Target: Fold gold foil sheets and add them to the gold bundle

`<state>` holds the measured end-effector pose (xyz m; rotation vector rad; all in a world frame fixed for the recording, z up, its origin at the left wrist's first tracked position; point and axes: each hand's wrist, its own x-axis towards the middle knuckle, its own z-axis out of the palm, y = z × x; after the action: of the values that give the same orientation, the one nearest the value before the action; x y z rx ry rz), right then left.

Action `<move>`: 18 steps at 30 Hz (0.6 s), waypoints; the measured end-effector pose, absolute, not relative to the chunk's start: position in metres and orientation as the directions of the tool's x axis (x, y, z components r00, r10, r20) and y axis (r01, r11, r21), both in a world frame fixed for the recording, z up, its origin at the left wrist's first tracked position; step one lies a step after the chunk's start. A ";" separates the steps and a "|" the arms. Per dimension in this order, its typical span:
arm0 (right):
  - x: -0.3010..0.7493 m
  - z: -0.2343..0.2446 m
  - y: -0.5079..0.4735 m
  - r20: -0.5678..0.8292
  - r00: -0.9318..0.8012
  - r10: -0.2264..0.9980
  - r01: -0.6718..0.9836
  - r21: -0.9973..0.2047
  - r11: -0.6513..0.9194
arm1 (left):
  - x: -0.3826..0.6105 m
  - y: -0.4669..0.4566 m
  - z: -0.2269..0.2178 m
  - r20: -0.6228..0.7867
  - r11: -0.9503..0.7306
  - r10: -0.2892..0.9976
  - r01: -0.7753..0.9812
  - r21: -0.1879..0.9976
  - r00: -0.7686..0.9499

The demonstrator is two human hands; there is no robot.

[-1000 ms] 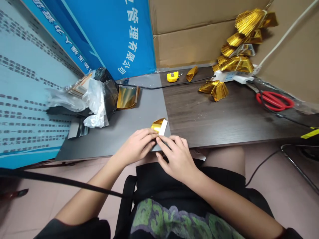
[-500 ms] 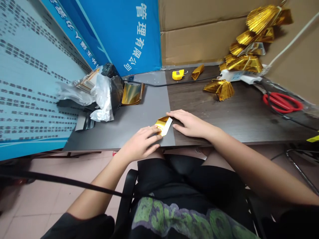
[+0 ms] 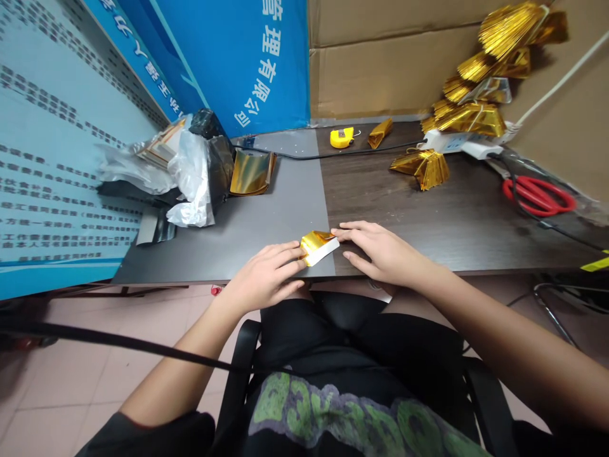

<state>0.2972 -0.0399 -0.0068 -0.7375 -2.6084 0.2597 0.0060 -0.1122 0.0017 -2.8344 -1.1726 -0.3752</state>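
A small folded piece of gold foil (image 3: 316,247) with a white strip along its lower edge lies on the grey mat (image 3: 266,206), near the table's front edge. My left hand (image 3: 264,277) presses its fingertips against the foil's left end. From the right, my right hand (image 3: 383,252) rests on the dark wood tabletop (image 3: 404,219), its fingers spread and its fingertips just beside the foil's right end. Between them the foil's underside is hidden.
Crumpled plastic bags (image 3: 190,178) and a sheet of gold foil (image 3: 252,172) lie at the mat's far left. Behind stand a yellow tape measure (image 3: 342,137), gold folded fan clusters (image 3: 469,95), a power strip (image 3: 457,142) and red-handled scissors (image 3: 537,195).
My right hand has come in from the right to the foil's right end. The foil has turned to lie more level, and my head view has shifted slightly.
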 end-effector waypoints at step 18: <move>0.310 -0.012 -0.059 0.445 -0.811 0.381 0.256 -0.315 0.914 | 0.009 -0.123 -0.013 0.410 -0.725 0.649 0.684 0.078 0.641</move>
<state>0.3101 -0.0590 -0.0122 -0.4579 -2.5601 0.3282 0.0090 -0.1230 -0.0126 -2.7685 -1.1277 -0.6411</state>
